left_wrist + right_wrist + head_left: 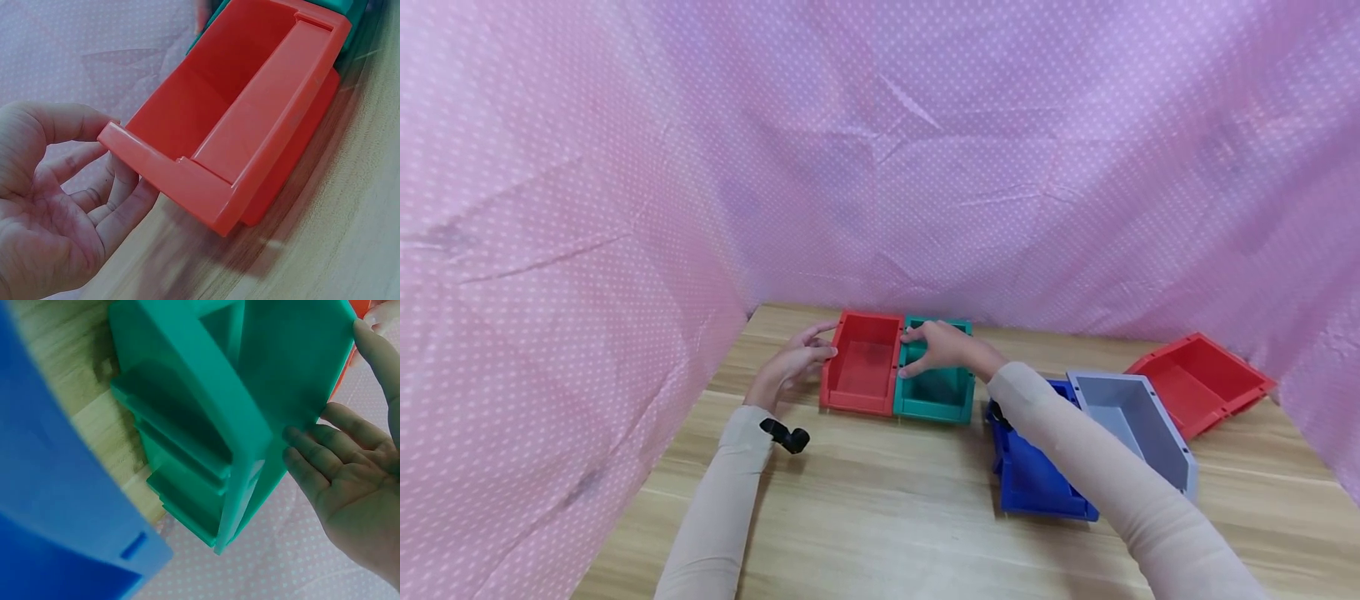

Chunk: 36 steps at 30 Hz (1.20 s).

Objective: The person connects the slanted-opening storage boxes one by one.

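A red plastic bin (859,402) and a green plastic bin (934,410) stand side by side on the wooden table, their long walls against each other. At the red bin's left wall is my left hand (788,367); in the left wrist view its loosely bent fingers (75,122) touch the rim and outer side. My right hand (951,346) reaches over the green bin, with thumb and forefinger at the wall shared with the red one. In the right wrist view its other fingers (350,434) extend, fairly straight, against the green bin's inner side.
Right of the green bin stands a blue bin (1041,492), partly hidden under my right forearm. A grey bin (1157,425) adjoins it, and a second red bin (1198,375) sits tilted behind. Pink dotted cloth (925,208) hangs along the table's back and left.
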Motion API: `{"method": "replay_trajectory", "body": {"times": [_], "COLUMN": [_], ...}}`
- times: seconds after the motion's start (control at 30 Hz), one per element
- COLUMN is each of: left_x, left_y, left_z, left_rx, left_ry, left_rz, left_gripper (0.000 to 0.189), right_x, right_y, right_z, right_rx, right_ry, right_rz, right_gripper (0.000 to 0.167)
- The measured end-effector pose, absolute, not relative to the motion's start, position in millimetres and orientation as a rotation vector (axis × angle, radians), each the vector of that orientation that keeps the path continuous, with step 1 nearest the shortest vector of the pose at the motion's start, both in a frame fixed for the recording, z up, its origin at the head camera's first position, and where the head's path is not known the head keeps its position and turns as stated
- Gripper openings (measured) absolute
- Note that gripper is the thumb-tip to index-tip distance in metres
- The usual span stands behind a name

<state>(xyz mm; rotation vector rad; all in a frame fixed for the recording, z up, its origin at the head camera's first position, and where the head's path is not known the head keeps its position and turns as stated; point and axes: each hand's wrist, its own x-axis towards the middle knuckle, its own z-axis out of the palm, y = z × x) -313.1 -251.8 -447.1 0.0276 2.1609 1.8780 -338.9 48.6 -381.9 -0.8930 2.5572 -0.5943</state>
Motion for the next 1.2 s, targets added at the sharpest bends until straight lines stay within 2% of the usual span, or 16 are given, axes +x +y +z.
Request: {"method": "replay_trajectory", "body": {"times": [0.73, 1.2], "left_x": [-312.2, -307.4], "left_y": [-250.9, -249.3], "left_z": [-448.6, -444.4], "left_rx": [0.015, 0.043], "left_ry": [2.200, 2.194], "left_rz": [1.819, 1.840], "left_gripper": [0.065, 0.065], "right_x": [-332.4, -338.9], "right_y": [50.0, 68.8], "right_z": [-382.8, -377.0], "right_rx": [-0.858, -0.968], "right_ry": [2.521, 2.450], "right_rz": [-0.602, -0.619], "right_gripper": [0.075, 0.062]}}
